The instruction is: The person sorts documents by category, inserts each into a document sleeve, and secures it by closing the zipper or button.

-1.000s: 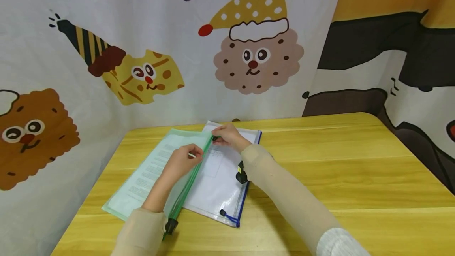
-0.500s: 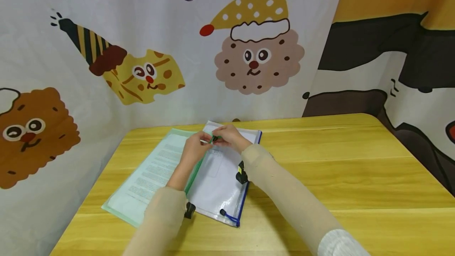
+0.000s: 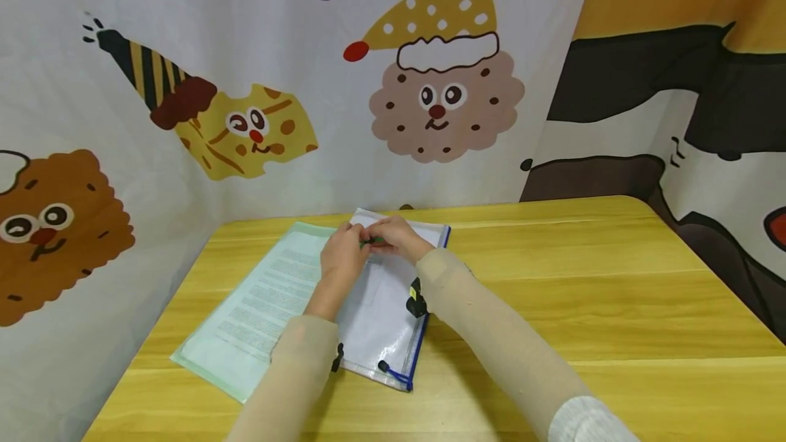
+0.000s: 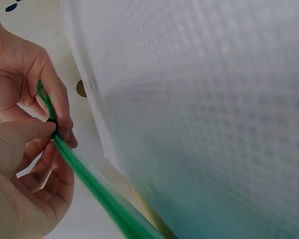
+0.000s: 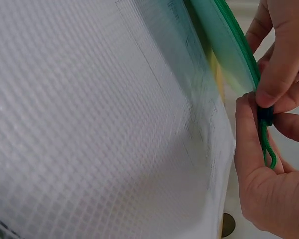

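A green zip file bag with a printed sheet inside lies on the left, partly over a white mesh zip file bag with a blue zip edge. My left hand pinches the far end of the green zip, its thumb on the dark zip pull. My right hand meets it there, thumb and fingers pinching the same pull from the other side. A green cord loop sticks out from the pull along the right palm. Part of the pull is hidden under the fingers.
The bags lie on a yellow wood-grain table. Behind it hangs a curtain printed with cartoon figures. A blue cord pull lies at the white bag's near corner. A dark wrist device sits under the right wrist.
My left hand has moved up and right along the green zip to its far end, joining the right hand. The right hand has stayed nearly in place.
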Demonstrator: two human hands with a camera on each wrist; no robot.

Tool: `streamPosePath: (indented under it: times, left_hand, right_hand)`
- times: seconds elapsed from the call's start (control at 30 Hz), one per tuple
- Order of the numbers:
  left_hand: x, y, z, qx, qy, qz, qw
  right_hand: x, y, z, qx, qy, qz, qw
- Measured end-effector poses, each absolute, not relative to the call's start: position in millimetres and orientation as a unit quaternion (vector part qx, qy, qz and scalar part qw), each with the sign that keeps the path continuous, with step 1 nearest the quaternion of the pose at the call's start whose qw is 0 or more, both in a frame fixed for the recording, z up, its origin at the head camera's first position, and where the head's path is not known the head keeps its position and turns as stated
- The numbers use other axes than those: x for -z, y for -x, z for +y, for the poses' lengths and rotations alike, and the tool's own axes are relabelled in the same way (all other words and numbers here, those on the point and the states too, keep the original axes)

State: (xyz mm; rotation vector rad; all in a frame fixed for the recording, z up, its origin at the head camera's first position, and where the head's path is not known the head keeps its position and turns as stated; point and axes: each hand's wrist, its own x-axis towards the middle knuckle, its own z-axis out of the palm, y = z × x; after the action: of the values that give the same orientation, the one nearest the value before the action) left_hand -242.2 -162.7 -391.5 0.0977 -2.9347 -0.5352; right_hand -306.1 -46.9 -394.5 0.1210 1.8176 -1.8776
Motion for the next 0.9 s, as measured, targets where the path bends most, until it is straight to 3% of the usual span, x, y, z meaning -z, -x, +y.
streamPosePath:
  times: [0.47,0.9]
  left_hand:
    - [381.8,219.2,-184.1,0.297,-0.063,-0.952,-0.038]
    - [388.0,215.8,-193.9,0.438,-0.077,-0.895,-0.035]
  right_hand:
    - [395.9,308.0,-39.5,0.699,-0.049,0.669,0.249]
    - [398.3,305.8,-41.1,0.709,-0.050,0.659,0.247]
